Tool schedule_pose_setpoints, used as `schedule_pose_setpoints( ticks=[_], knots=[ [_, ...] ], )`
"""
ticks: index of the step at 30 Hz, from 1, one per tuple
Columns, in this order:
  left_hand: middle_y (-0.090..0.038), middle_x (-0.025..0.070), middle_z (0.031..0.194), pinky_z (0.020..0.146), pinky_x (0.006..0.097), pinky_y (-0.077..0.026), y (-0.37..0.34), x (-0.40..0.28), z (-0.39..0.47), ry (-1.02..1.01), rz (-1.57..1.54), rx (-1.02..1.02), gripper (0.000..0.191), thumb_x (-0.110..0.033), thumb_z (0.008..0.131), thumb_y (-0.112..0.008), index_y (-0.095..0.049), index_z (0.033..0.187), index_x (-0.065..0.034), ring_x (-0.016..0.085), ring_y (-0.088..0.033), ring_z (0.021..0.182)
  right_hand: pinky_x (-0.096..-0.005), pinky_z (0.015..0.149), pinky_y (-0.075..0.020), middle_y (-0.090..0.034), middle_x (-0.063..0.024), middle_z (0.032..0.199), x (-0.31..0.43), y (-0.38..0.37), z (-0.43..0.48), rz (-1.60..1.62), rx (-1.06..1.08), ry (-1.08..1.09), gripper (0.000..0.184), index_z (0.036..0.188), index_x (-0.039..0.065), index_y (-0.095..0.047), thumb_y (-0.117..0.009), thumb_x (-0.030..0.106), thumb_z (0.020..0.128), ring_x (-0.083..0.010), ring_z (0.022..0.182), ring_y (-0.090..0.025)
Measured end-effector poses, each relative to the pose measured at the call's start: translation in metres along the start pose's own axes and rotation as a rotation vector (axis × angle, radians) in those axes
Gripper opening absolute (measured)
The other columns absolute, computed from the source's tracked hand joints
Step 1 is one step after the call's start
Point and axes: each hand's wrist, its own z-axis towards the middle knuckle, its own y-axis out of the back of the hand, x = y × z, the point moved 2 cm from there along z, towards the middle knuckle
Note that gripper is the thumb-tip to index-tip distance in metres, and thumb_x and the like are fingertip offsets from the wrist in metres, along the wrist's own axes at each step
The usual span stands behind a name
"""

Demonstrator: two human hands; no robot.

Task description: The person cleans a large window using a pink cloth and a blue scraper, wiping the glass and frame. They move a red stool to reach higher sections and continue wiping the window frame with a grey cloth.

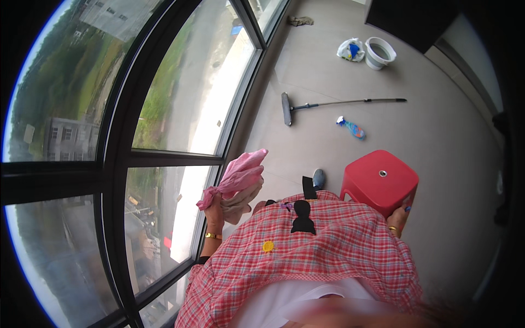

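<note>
My left hand (214, 210) is closed around a bunched pink cloth (243, 174) and a beige cloth (242, 201), beside the window frame. The pink cloth fans out above the beige one, and part of it pokes out past my fist. At my right side, my right hand (396, 218) grips the near edge of a red plastic stool (369, 174). The stool's square seat has a metal-rimmed hole (382, 173) in it. Something small and blue shows at my right fingers; I cannot tell what it is. My checked smock hides part of the stool's near side.
Tall dark-framed windows (117, 172) line my left. On the grey tiled floor (443, 164) lie a spray bottle (352, 128) and a long-handled squeegee or mop (318, 105). Farther off are a white bucket (379, 53), a plastic bag (351, 50) and a crumpled rag (300, 21).
</note>
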Motion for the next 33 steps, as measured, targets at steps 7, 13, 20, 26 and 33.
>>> schedule_pose_setpoints(
  ticks=[7,13,20,26,33],
  knots=[
    [-0.06,-0.0002,0.092,0.074,0.0269,-0.047,-0.07,-0.013,0.045,0.084,-0.061,-0.087,0.01,-0.012,0.089,-0.062,-0.061,0.097,-0.0054,0.009,-0.054,0.082,-0.0357,0.086,-0.0446,-0.062,-0.0165,0.113,0.096,-0.14,0.058,-0.031,0.201,0.135,0.05,0.115,-0.012,-0.056,-0.052,0.034,0.095,-0.0252,0.098,-0.059],
    [-0.06,-0.0013,0.091,0.073,0.0268,-0.046,-0.131,-0.016,0.113,-0.02,0.15,-0.069,0.012,-0.013,0.088,-0.064,-0.062,0.098,-0.0066,0.009,-0.054,0.082,-0.0333,0.087,-0.0438,-0.062,-0.0148,0.108,0.2,-0.238,0.058,0.07,0.318,0.378,0.046,0.112,-0.008,-0.057,-0.052,0.035,0.096,-0.0211,0.097,-0.056],
    [-0.06,-0.001,0.089,0.074,0.028,-0.045,-0.202,-0.035,0.199,0.058,0.334,0.061,0.012,-0.016,0.087,-0.065,-0.063,0.094,-0.0059,0.009,-0.052,0.083,-0.0303,0.094,-0.0398,-0.058,-0.0084,0.116,0.344,-0.33,0.052,0.176,0.378,0.454,0.045,0.124,-0.004,-0.052,-0.053,0.032,0.097,-0.0166,0.104,-0.052],
    [-0.059,-0.0026,0.084,0.067,0.0277,-0.043,-0.242,-0.045,0.241,-0.07,0.464,0.089,0.012,-0.015,0.088,-0.064,-0.063,0.093,-0.0048,0.008,-0.05,0.076,-0.03,0.082,-0.0496,-0.063,-0.0088,0.108,0.431,-0.4,0.054,0.305,0.497,0.425,0.041,0.118,-0.003,-0.057,-0.052,0.032,0.097,-0.0158,0.094,-0.06],
    [-0.061,0.001,0.084,0.068,0.0293,-0.043,-0.303,-0.058,0.283,-0.035,0.568,-0.046,0.016,-0.017,0.087,-0.065,-0.064,0.093,-0.0026,0.01,-0.052,0.076,-0.0292,0.081,-0.0477,-0.063,-0.0085,0.106,0.513,-0.499,0.073,0.345,0.586,0.454,0.037,0.113,-0.005,-0.059,-0.051,0.029,0.098,-0.0144,0.092,-0.058]
  ],
)
